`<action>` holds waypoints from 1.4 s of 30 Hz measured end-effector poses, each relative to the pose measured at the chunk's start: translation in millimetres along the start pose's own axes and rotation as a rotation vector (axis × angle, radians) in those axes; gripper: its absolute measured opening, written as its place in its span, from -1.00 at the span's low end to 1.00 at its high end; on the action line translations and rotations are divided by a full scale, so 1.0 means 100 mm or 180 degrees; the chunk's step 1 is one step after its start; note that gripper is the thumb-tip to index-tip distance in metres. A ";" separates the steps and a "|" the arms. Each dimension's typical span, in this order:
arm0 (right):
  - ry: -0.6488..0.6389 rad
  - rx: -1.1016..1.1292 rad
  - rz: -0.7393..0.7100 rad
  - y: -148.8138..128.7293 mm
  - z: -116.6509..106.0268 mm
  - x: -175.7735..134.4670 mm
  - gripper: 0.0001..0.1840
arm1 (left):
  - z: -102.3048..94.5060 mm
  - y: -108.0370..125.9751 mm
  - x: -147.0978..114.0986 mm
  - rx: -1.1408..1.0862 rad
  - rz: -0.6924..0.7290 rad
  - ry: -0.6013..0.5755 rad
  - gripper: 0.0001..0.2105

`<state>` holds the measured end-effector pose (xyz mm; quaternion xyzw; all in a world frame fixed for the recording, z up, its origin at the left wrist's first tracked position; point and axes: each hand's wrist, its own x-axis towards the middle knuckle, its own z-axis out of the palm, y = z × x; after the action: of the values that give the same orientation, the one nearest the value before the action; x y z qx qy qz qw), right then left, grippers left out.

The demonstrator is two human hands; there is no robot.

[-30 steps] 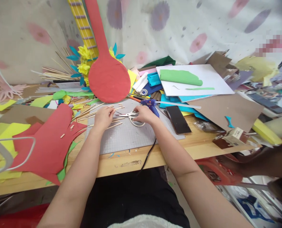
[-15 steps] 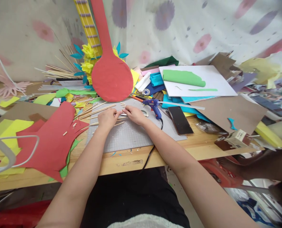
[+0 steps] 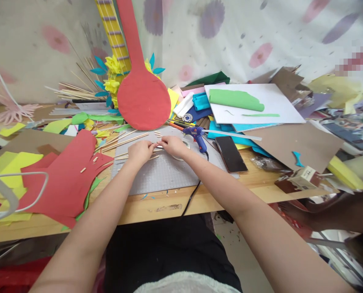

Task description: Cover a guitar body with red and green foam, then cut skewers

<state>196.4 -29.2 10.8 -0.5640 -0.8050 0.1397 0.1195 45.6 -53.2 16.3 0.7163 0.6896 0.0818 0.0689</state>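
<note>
My left hand (image 3: pixel 139 151) and my right hand (image 3: pixel 173 145) meet above a grey cutting mat (image 3: pixel 160 179), their fingertips almost touching. Both are closed in a pinch on a thin wooden stick, mostly hidden by the fingers. More wooden sticks (image 3: pixel 126 142) lie on the mat and beside my left hand, and a few short cut pieces (image 3: pixel 157 134) rest just beyond the fingertips. Partly behind my right wrist is a pale ring-shaped roll (image 3: pixel 186 145). A blue glue gun (image 3: pixel 198 136) with a glue stick in its back lies to the right.
A phone (image 3: pixel 231 154) lies right of the mat. Red paper (image 3: pixel 59 179) with small wood bits covers the left side. A red banjo-shaped cutout (image 3: pixel 144 99) stands behind. White board (image 3: pixel 279 108) holds green paper (image 3: pixel 235 100). A black cord (image 3: pixel 190 199) hangs over the table edge.
My hands stay pinched together, with the left moved slightly right and the fingertips closer. My right wrist has shifted slightly. The camera view has moved a little.
</note>
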 end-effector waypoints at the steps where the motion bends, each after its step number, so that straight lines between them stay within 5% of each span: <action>1: -0.0027 0.0001 0.0038 -0.01 0.00 0.00 -0.61 | -0.03 0.01 0.01 0.0071 0.0035 -0.0032 -0.58; 15: -0.0275 0.0068 0.0071 -0.01 -0.04 0.15 -0.61 | -0.27 0.18 0.17 0.0752 0.0037 -0.0265 -0.56; 22: -0.0044 0.0462 -0.0011 -0.01 -0.10 0.11 -0.64 | -0.32 0.09 0.04 0.0752 0.0289 0.0093 -0.55; 28: 0.0545 0.0201 0.0176 0.16 0.02 -0.08 -0.76 | -0.14 -0.10 -0.07 0.0594 0.0454 0.0448 -0.59; 36: 0.0442 -0.0475 -0.0125 0.19 0.06 -0.24 -0.74 | 0.21 -0.24 -0.15 0.0407 0.0201 0.0823 -0.62; 42: 0.0527 -0.0968 0.0217 0.18 -0.14 0.03 -0.66 | 0.27 -0.30 -0.19 0.0169 0.0511 0.0885 -0.62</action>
<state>216.3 -19.4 17.7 -0.6122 -0.7847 -0.0266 0.0939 21.5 -70.5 -17.0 0.7524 0.6350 0.1672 -0.0529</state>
